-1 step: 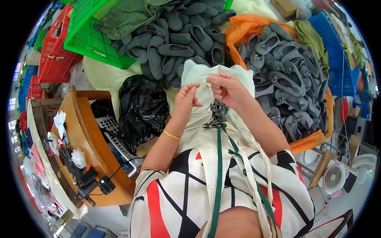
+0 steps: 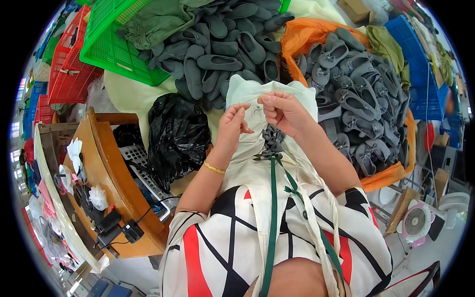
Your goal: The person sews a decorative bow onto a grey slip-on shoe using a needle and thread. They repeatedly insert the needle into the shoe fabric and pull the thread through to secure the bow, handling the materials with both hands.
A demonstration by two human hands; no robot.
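My left hand (image 2: 231, 124) and my right hand (image 2: 283, 113) are raised close together over the cream apron (image 2: 242, 163). Each pinches thumb against fingertips, with a fine dark thread (image 2: 255, 107) showing in the gap between them. Whether a needle is in either pinch is too small to tell. Below the hands, a cluster of dark grey fabric bows (image 2: 273, 138) lies on the apron. Beside its lower edge is a small dark metal tool (image 2: 264, 157), perhaps thread snips. Beyond the hands lies a heap of plain grey slip-on shoes (image 2: 217, 62).
Grey shoes with bows (image 2: 357, 96) fill an orange sack (image 2: 299, 35) at right. A green crate (image 2: 111, 54) stands far left, near a black plastic bag (image 2: 178, 133). The wooden table (image 2: 111, 168) is close on the left; a fan (image 2: 416, 221) stands at right.
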